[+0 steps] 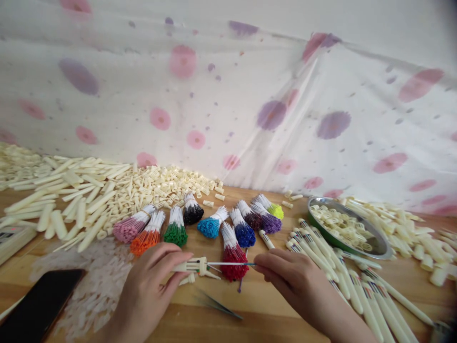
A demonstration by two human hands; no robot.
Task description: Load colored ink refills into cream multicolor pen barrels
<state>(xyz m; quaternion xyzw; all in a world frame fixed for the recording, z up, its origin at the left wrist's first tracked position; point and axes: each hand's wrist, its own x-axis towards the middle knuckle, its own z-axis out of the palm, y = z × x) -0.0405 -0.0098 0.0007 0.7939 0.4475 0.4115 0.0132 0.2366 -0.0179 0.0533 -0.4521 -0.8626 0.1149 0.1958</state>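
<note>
In my left hand is a cream slotted pen part, pinched between thumb and fingers; bits of colour show through its slots. My right hand pinches the teal end of a thin white pen refill. The other end of that refill meets the slotted part, but how deep it sits I cannot tell. Just behind the refill lies a bundle of crimson-ended refills. A pair of tweezers rests on the table below my hands, near a small cream piece partly hidden by the slotted part.
More banded refill bundles, among them orange, green and blue, stand behind my hands. Cream parts pile up left. At right are a metal dish of slotted pieces and multicolour pens. A phone lies front left.
</note>
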